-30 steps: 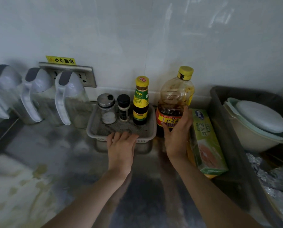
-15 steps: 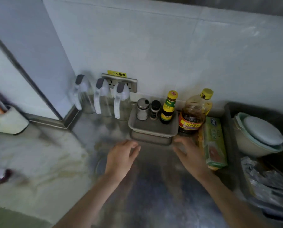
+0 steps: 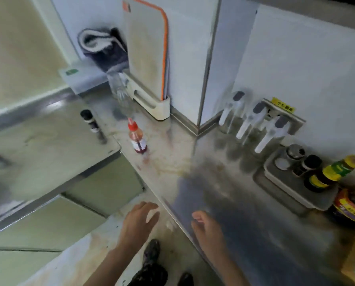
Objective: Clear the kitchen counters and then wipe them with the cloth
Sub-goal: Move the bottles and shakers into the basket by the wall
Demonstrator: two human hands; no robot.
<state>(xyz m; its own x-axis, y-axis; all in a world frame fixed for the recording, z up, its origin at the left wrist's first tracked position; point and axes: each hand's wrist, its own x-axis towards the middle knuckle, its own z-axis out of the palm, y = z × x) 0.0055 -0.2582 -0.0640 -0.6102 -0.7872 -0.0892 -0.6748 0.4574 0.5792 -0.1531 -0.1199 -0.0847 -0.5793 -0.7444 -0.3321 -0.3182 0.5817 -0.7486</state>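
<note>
Stainless steel kitchen counter (image 3: 224, 182) runs along the white tiled wall (image 3: 306, 58) and turns at a corner; its surface is stained with yellowish and reddish marks. On the left part of the counter stands a small clear bottle with a red cap and dark red liquid (image 3: 137, 139), upright and alone. Behind it, near the wall, a cream plastic holder (image 3: 151, 104) keeps a pale cutting board with an orange edge (image 3: 146, 48) upright. Just left of the board, a dark grey and white cloth (image 3: 104, 48) hangs on the wall, well apart from both hands. A slim black pepper grinder (image 3: 90, 122) stands on the lower greenish surface at the left.

At the right, three clear dispensers with white handles (image 3: 253, 124) stand in a row in front of a metal wall socket with a yellow label (image 3: 284, 112). Beside them a grey plastic tray (image 3: 292, 182) holds a glass shaker with a metal lid (image 3: 292, 155), a small black-capped jar (image 3: 308, 165) and a dark sauce bottle with a yellow cap and green label (image 3: 331, 172). A large oil bottle with a red label (image 3: 350, 207) stands just beside the tray.

The left hand (image 3: 140, 221) is open with loose fingers, holding nothing, in front of the counter edge. The right hand (image 3: 207, 230) is also open and empty, above the edge of the counter.
</note>
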